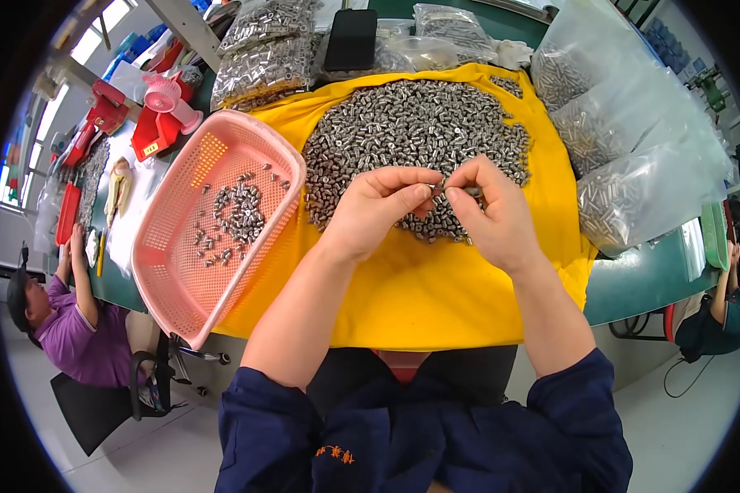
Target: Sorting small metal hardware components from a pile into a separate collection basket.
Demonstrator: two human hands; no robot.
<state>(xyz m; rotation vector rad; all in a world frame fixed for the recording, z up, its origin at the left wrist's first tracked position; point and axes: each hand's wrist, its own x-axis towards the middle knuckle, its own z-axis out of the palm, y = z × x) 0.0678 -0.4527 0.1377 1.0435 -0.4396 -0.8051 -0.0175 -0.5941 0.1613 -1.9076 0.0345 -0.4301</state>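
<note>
My left hand (376,211) and my right hand (491,212) meet over a yellow cloth (436,287), fingertips pinched together on a small metal part (437,190). Just beyond them lies a wide heap of small silver metal cylinders (411,131). To the left a pink plastic basket (181,287) sits tilted on the cloth's edge, with several of the same metal parts (230,218) inside it.
Clear bags of metal parts (625,140) lie at the right and more bags (263,57) at the back, beside a black phone (351,39). A pink fan (171,99) and red tools (99,115) stand left. One person (74,320) sits at the left, another (719,320) at the right.
</note>
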